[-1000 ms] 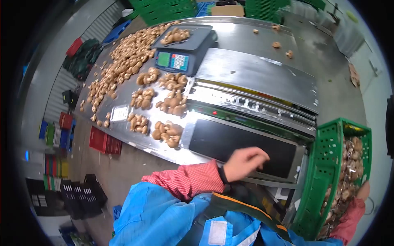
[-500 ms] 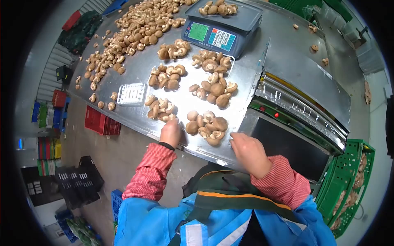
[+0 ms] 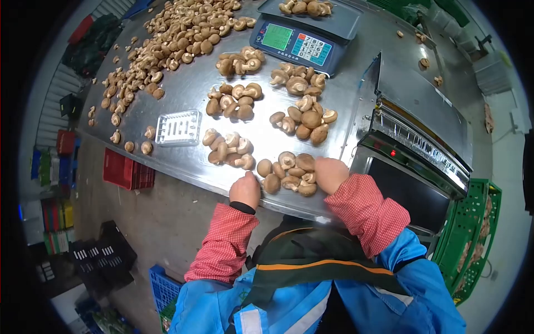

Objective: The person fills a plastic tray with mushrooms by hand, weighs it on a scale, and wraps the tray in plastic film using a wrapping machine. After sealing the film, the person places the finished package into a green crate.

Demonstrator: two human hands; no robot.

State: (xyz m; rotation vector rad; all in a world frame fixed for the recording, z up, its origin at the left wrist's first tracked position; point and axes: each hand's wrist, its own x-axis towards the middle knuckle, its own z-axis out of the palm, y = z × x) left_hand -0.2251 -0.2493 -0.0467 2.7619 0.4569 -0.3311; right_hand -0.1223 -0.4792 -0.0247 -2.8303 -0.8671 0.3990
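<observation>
A group of brown shiitake mushrooms (image 3: 286,173) lies close to the near edge of the metal table, between my hands; a tray under it cannot be made out. My left hand (image 3: 246,189) is closed at the table edge, just left of this group, and its fingertips are hidden. At the group's right side my right hand (image 3: 332,173) touches the mushrooms with curled fingers; what they grip is hidden. Another shiitake group (image 3: 229,149) sits just beyond my left hand. A clear plastic tray (image 3: 178,127) with nothing in it lies farther left.
More shiitake groups stand farther back, below a digital scale (image 3: 292,44) bearing mushrooms. A large loose mushroom heap (image 3: 183,39) covers the far left. On the right is a wrapping machine (image 3: 417,145) with a red light. Crates, including a red one (image 3: 128,168), stand below the table.
My right hand has moved up to the right side of the nearest mushroom group. My left hand has shifted slightly right and down. The camera view has also shifted.
</observation>
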